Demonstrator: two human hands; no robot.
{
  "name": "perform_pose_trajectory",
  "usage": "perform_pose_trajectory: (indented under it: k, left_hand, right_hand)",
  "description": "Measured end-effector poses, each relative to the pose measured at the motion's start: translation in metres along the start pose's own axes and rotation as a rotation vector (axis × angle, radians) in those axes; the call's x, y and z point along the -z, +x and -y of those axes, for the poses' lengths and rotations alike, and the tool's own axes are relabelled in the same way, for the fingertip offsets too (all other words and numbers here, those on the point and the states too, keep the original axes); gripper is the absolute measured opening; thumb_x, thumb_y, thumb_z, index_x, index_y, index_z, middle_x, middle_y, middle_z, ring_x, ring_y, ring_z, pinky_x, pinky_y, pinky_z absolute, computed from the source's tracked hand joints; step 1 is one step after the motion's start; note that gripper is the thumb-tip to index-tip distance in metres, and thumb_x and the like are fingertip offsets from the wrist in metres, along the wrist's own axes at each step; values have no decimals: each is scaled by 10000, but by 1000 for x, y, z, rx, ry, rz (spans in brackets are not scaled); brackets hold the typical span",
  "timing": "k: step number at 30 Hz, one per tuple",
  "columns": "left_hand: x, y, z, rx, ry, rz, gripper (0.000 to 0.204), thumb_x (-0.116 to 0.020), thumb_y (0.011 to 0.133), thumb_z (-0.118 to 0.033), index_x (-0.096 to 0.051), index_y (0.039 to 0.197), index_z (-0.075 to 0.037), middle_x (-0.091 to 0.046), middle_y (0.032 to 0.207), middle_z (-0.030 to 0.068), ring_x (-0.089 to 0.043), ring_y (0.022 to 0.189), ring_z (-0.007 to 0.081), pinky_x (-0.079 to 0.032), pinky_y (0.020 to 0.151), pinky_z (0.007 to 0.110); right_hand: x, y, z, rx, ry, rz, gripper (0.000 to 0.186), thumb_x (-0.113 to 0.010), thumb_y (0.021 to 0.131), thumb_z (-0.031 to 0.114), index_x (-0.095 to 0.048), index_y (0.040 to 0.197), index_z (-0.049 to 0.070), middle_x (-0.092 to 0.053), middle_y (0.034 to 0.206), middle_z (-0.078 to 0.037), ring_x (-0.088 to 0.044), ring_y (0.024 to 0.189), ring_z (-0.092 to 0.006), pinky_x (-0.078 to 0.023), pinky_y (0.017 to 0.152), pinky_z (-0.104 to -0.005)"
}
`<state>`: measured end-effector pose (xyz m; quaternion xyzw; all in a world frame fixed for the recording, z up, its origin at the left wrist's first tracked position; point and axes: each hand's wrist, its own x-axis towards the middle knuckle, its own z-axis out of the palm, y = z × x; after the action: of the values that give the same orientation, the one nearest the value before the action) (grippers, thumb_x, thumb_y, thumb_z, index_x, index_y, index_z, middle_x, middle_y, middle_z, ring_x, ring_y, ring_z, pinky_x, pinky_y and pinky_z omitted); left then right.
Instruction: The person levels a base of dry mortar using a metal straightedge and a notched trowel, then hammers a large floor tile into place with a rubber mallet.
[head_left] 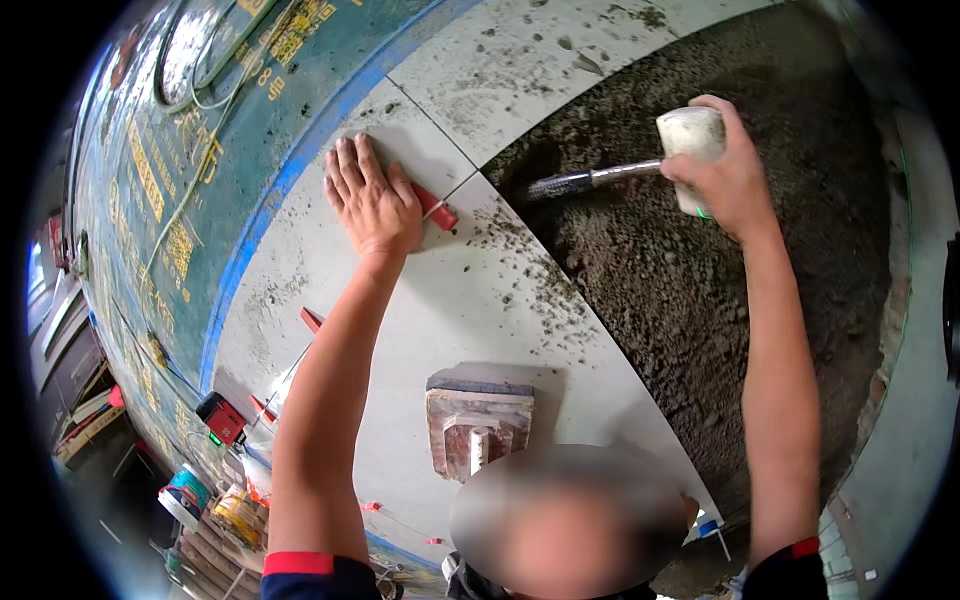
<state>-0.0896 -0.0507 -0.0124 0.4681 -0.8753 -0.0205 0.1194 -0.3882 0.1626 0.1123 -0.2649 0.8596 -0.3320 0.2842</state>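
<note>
My left hand (372, 198) lies flat, fingers spread, on a pale floor tile (470, 300) near a tile joint, beside a red spacer clip (437, 211). My right hand (722, 168) grips the white head of a rubber mallet (690, 135). The mallet's metal shaft and dark grip (575, 182) point left over the dark mortar bed (680, 260). Another pale tile (520, 60) lies farther away beyond the joint.
A wooden float (478, 428) rests on the tile near me. A second red clip (311, 319) sits at a tile edge. A green printed sheet with a blue border (230, 150) covers the floor at left. A red laser level (222, 417) and buckets (190, 492) stand at lower left.
</note>
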Motion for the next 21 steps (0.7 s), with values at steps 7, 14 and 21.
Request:
perform_pose_trajectory:
  k: [7, 14, 21]
  left_hand:
    - [3, -2, 18, 38, -24, -24, 553, -431, 974, -347, -381, 1455, -76, -343, 1528, 164, -236, 1452, 344, -143, 1184, 484]
    - [16, -14, 16, 101, -275, -130, 561, -446, 989, -355, -377, 1445, -36, -346, 1512, 196, -276, 1422, 359, -192, 1171, 468]
    - [22, -150, -87, 428, -273, 235, 859, -334, 991, -556, -93, 1512, 84, -19, 1599, 268, 42, 1495, 375, 42, 1203, 441]
  right_hand:
    - [78, -64, -10, -108, 319, -262, 674, -771, 725, 248, -503, 1296, 11, -614, 1127, -152, -648, 949, -242, -544, 793, -369]
    - [142, -200, -155, -353, 751, -763, 510, -608, 884, 277, -512, 1314, 20, -618, 1067, -117, -624, 941, -249, -532, 805, -383]
    - [126, -402, -169, -550, 1158, -853, 419, -580, 867, 372, -565, 1225, 155, -613, 978, -65, -612, 847, -224, -515, 706, -344]
